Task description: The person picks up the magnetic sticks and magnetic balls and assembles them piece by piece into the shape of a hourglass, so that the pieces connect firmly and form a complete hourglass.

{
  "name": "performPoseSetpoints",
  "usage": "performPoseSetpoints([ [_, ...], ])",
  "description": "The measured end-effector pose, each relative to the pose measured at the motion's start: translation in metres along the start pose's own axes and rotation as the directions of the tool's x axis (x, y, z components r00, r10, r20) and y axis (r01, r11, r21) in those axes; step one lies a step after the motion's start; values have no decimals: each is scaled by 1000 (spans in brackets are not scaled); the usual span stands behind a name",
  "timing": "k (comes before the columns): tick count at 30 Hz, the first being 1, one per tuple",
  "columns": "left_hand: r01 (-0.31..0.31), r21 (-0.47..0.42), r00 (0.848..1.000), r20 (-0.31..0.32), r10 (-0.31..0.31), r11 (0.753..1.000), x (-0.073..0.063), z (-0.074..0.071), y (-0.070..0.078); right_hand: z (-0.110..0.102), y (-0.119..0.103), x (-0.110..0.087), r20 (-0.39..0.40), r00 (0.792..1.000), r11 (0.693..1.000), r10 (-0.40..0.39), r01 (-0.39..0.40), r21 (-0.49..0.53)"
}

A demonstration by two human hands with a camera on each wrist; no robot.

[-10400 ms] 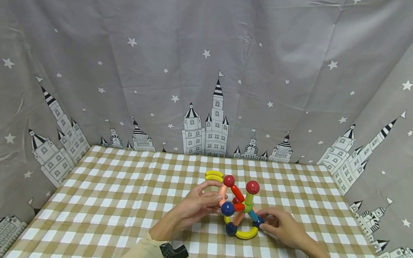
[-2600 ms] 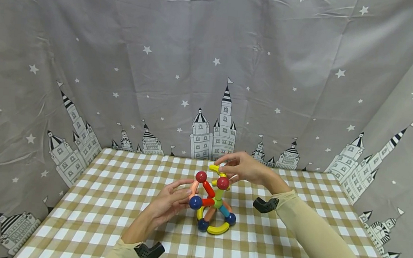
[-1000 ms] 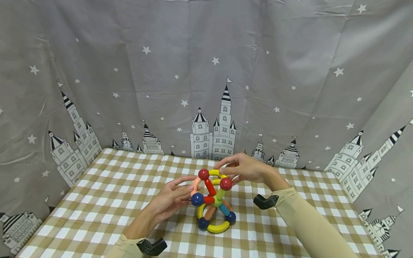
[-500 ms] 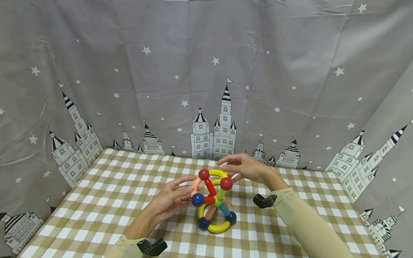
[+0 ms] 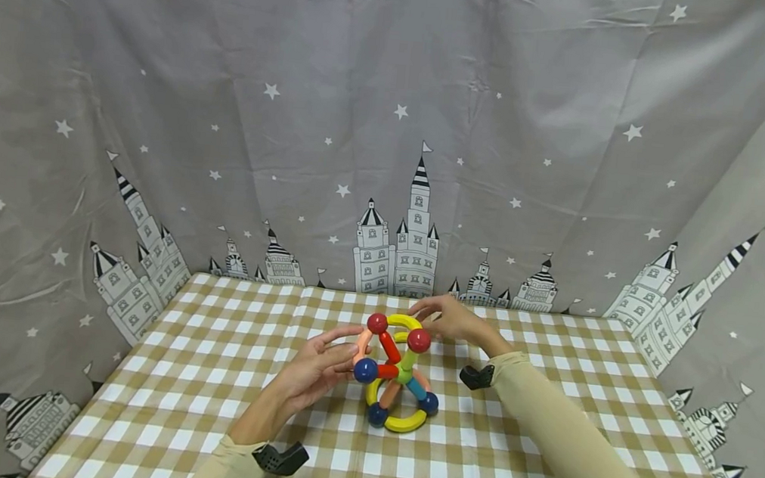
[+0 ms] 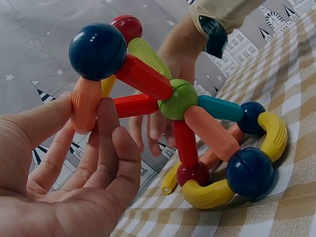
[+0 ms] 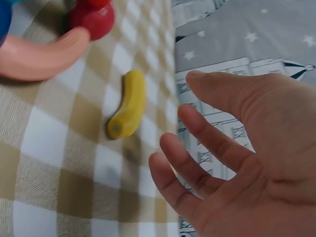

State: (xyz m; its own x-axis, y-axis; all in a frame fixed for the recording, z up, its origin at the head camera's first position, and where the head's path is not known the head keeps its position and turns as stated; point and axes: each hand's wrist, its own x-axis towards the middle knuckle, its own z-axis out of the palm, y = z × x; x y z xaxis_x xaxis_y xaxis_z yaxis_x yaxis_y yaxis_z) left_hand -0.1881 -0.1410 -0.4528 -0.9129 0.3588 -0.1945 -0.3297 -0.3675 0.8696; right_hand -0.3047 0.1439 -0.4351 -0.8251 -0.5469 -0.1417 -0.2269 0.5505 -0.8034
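Observation:
A toy structure of magnetic balls and sticks stands on the cloth. Its green ball [image 6: 178,99] is the hub for red, lime, teal and salmon sticks. The left hand [image 5: 316,370] pinches a salmon curved stick [image 6: 85,104] just under the upper blue ball [image 5: 366,370]. At the top, a yellow curved stick [image 5: 406,321] bridges two red balls, one of them the right-hand red ball [image 5: 419,340]. The right hand [image 5: 450,319] is behind the structure with loosely bent fingers and holds nothing. A loose yellow curved stick [image 7: 129,103] lies on the cloth near it.
The base ring has blue balls, a red ball [image 6: 193,173] and yellow curved sticks such as the front one [image 5: 405,422]. A checked cloth [image 5: 220,377] covers the table. A grey curtain [image 5: 295,148] with stars and castles hangs behind.
Earlier, two yellow curved sticks lay at the back. The right hand brought one to the structure's top, where it now spans the red balls, and let go. The left hand keeps its pinch.

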Motion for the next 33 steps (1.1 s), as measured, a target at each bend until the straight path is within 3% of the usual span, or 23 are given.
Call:
performPoseSetpoints([
  [4,-8,13,1000,10,8,1000,-1,-2,0,5,9,8,8,1000,993,-30,31,-118],
  [9,-1,26,1000,3,1,1000,-1,-1,1,10,16,15,15,999,981,-33,35,-193],
  [14,5,33,1000,-5,-4,999,-1,-1,1,17,19,20,5,1000,978,16,-14,-210],
  [23,-1,48,1000,-21,2,999,-1,-1,-1,20,19,23,13,1000,960,-20,23,-278],
  [33,7,35,999,-46,-6,999,-2,1,0,23,9,16,28,999,951,19,-10,-308],
])
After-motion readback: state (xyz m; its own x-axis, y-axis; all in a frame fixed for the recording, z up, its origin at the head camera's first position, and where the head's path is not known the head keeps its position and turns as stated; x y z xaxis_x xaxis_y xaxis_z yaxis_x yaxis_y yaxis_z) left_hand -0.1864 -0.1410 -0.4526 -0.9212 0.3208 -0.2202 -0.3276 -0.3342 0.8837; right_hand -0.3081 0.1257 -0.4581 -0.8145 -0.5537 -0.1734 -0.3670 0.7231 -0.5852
